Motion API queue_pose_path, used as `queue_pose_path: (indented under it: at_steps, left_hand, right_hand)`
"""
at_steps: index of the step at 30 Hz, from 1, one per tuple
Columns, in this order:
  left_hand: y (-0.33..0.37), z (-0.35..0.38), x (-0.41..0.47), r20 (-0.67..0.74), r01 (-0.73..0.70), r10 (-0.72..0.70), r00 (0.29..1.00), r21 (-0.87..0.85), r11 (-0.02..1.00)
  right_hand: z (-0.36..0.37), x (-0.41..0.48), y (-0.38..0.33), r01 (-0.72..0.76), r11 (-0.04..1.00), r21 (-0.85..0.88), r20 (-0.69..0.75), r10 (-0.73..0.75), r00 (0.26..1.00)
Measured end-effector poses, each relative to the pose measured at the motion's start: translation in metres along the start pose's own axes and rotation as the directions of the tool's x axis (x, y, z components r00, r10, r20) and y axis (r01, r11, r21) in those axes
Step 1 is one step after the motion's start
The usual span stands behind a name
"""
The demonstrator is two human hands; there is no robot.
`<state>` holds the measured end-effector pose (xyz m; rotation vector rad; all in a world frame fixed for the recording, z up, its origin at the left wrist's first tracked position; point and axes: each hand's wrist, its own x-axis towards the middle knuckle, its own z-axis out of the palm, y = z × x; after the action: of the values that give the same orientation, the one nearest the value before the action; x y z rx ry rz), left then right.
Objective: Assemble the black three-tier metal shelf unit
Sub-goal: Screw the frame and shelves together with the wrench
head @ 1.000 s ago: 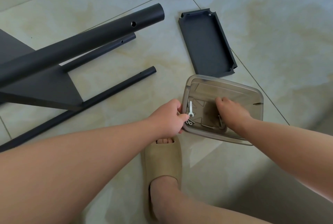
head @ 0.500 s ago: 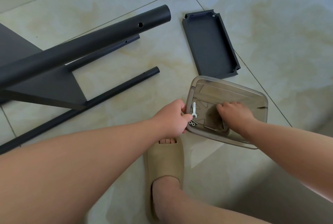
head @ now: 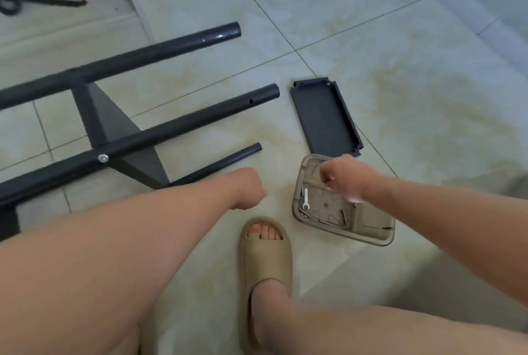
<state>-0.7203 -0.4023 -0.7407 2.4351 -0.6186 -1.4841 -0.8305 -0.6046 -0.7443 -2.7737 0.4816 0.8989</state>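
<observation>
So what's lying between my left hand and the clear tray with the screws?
Nothing: in the head view, only bare floor tile separates the left hand from the clear tray.

We see pale grey-green floor tiles (head: 400,40) mottled with yellowish-brown stains. Black: the round metal shelf tubes (head: 183,120) at nine o'clock and the rectangular metal tray (head: 325,117) at one. The translucent plastic box (head: 371,229) is smoky brown-grey; our foam slipper (head: 268,257), tan.

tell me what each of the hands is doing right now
left hand: closed fist, nothing visible in it
right hand: fingers curled over the clear tray, cannot tell if holding anything
</observation>
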Motion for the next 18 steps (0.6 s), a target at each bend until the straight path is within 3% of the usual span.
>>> queue_pose_path:
  at_steps: [5, 7, 10, 13, 18]
  left_hand:
    - [-0.037, -0.061, -0.077, 0.052, 0.130, -0.120, 0.991, -0.360, 0.924]
    - [-0.051, -0.080, -0.108, 0.023, 0.112, -0.123, 0.992, -0.604, 0.789]
    - [-0.067, -0.099, -0.147, -0.053, 0.007, -0.110, 0.992, -0.874, 0.486]
    - [-0.080, -0.111, -0.182, -0.095, -0.081, -0.048, 0.994, -0.969, 0.234]
    - [-0.102, -0.117, -0.212, -0.132, -0.130, -0.024, 0.991, -0.990, 0.062]
  right_hand:
    - [-0.084, -0.039, -0.082, 0.102, 0.954, 0.283, -0.248, -0.030, 0.968]
    - [-0.110, -0.055, -0.123, 0.186, 0.913, 0.363, -0.311, -0.070, 0.948]
    - [-0.137, -0.079, -0.185, 0.303, 0.860, 0.411, -0.376, -0.143, 0.915]
    - [-0.150, -0.097, -0.238, 0.379, 0.808, 0.451, -0.420, -0.183, 0.889]
    - [-0.150, -0.106, -0.296, 0.422, 0.755, 0.502, -0.438, -0.199, 0.877]
